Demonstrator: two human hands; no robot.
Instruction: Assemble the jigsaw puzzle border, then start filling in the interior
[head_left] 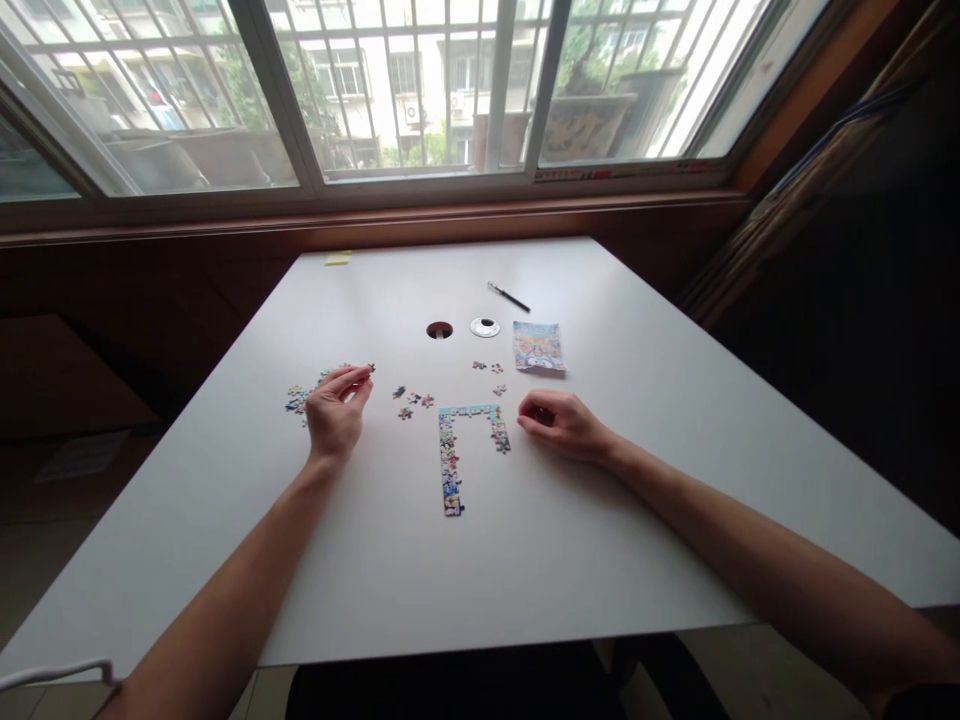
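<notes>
With the joined puzzle section on the counter as the centre, 12 o'clock faces the window. The loose group lies just beside it, at 10 to 11; the piece pile lies farther out near 10, partly behind the left hand. The right hand lies at 2 to 3; the packet at 1, the pen behind it.

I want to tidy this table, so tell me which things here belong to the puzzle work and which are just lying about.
Puzzle work:
part-built border
loose pieces
held piece, in the left hand
picture sheet, probably the reference

Lying about, it seems:
pen
yellow note
disc
</notes>
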